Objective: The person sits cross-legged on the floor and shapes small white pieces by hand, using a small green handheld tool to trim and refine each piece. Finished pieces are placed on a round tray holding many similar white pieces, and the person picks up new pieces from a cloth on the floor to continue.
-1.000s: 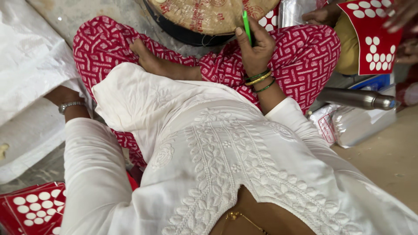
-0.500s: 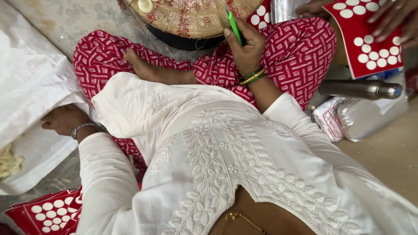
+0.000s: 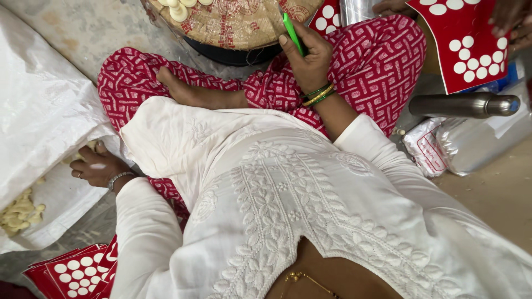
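My right hand (image 3: pixel 307 58) holds a green stick-like tool (image 3: pixel 292 32) upright, just in front of a round woven tray (image 3: pixel 238 25) that carries a few pale round pieces (image 3: pixel 178 8). My left hand (image 3: pixel 97 166) reaches out to the left and rests on a white plastic sheet (image 3: pixel 39 111), its fingers curled around a few small pale pieces. More such pieces (image 3: pixel 19 210) lie further left on the sheet. I sit cross-legged in red patterned trousers and a white embroidered top.
A stack of red cards with white dots (image 3: pixel 75 271) lies at the lower left. Another person's hands (image 3: pixel 507 22) hold a similar red dotted card (image 3: pixel 465 44) at the upper right. A steel flask (image 3: pixel 463 105) lies on wrapped packets (image 3: pixel 443 147).
My left hand has moved forward onto the white sheet and closed around small pale pieces. The right hand with the green tool has stayed by the woven tray.
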Demonstrator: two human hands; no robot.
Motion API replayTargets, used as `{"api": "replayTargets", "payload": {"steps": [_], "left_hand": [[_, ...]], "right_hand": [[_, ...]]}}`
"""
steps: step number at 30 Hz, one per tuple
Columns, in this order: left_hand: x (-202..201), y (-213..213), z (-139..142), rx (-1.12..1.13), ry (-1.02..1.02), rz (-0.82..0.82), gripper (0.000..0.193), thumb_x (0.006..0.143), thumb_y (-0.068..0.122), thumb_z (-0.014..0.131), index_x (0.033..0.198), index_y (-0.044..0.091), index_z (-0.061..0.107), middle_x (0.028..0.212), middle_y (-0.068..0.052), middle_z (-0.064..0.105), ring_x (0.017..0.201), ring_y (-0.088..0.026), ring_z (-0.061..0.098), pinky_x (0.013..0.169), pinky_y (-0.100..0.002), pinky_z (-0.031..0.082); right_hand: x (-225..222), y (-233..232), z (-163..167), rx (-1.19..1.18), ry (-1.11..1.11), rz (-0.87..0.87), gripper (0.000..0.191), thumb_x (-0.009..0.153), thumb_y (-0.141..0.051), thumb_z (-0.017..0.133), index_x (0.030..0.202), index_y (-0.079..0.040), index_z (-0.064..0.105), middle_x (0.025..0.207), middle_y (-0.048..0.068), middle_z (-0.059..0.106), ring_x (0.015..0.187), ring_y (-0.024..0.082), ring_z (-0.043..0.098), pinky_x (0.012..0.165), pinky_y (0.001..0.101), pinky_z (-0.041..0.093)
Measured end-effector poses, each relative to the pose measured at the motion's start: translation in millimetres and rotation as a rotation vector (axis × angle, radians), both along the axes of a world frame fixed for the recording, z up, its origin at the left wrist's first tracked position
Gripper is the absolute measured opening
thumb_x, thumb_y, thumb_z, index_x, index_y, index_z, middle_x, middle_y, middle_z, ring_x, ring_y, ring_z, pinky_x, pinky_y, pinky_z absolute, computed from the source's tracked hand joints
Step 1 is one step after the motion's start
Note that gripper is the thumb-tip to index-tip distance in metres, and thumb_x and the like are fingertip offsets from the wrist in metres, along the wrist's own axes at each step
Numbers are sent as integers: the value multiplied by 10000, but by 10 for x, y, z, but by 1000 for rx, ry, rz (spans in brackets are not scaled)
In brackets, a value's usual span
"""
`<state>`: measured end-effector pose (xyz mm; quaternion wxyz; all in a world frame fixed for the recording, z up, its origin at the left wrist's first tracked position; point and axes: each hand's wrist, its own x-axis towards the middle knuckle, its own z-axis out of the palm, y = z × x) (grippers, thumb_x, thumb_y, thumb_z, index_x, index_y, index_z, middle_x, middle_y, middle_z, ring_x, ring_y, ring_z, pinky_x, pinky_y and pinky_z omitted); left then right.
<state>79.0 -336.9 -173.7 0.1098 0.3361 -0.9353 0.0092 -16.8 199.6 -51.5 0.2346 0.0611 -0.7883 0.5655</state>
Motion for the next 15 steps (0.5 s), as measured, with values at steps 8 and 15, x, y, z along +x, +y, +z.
{"api": "replayTargets", "payload": {"steps": [8,15], "left_hand": [[-50,-268,186,38,-56,-64,304,999,345,774,1130,80,705,1001,-247,638,855,-426,637,629,-539,538],[-61,-376,195,439,430,45,225,950,169,637,1112,42,729,978,-133,764,795,-246,730,726,-427,582]], "right_hand": [[4,-3,-74,-44,-33,-11,303,1022,-59,766,1312,-4,699,1071,99,781,899,113,699,797,260,583],[6,6,-41,-53,9,14,291,1048,-59,754,1326,-5,690,1133,106,773,978,123,712,866,275,596]]}}
